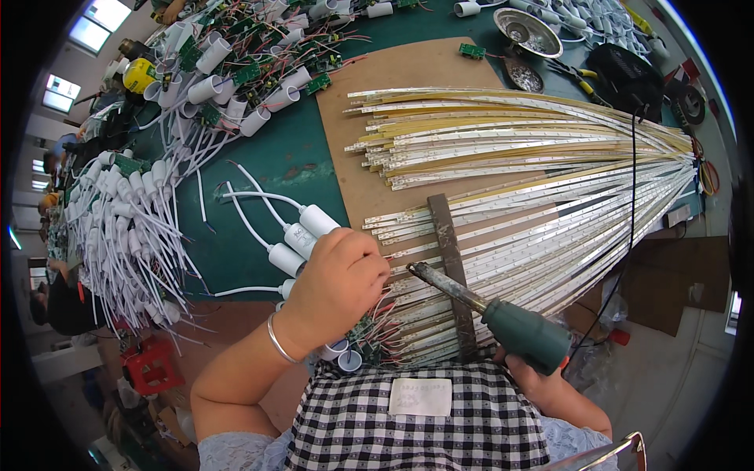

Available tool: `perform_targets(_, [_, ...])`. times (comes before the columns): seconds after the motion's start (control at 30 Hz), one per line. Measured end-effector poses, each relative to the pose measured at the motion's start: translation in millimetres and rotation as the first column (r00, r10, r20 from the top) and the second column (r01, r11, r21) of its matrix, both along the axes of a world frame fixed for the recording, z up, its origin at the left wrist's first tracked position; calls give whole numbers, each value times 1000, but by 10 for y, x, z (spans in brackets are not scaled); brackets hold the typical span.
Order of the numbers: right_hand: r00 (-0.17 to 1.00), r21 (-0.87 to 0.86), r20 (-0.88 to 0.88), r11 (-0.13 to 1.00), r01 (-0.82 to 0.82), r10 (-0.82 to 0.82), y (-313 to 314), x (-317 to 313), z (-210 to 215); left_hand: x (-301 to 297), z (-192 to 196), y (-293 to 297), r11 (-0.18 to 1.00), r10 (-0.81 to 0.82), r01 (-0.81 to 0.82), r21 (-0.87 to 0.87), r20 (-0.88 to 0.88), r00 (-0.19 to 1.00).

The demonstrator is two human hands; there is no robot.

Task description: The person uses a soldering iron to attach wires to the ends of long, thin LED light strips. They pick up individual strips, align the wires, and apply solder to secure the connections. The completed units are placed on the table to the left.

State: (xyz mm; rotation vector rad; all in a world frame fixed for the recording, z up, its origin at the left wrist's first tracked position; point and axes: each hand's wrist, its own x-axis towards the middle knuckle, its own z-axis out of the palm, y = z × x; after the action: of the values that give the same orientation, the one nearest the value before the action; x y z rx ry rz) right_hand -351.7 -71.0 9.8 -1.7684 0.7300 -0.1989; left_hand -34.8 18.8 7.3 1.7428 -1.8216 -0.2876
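My left hand [342,271], with a metal bangle at its wrist, is closed with the fingertips pinched on a thin red wire at the end of an LED strip; the fingers partly hide it. My right hand [536,375] is wrapped round the green handle of a soldering iron [525,334]. The iron's dark tip lies just right of my left fingertips, over the strip ends. White LED strips [503,259] fan across the board under a dark metal bar [449,267]. White plastic cylinders [300,239] with white cables lie beside my left hand, several more below it with green circuit boards [363,334].
Piles of white cylinders [129,196] with cables and circuit boards cover the left and far left of the green table [267,169]. A second strip bundle [471,133] lies farther back. At far right are a metal bowl [528,33] and pliers [581,78]. The iron's black cord [633,180] crosses the strips.
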Motion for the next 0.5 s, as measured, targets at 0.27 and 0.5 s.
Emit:
perform_targets(0.27, [1000, 4, 11, 1000, -17, 17, -2, -28, -39, 6, -15, -41, 999, 19, -17, 45, -30, 999])
perform_targets(0.5, [996, 117, -23, 989, 92, -90, 7, 69, 48, -9, -49, -43, 999, 25, -24, 28, -22, 999])
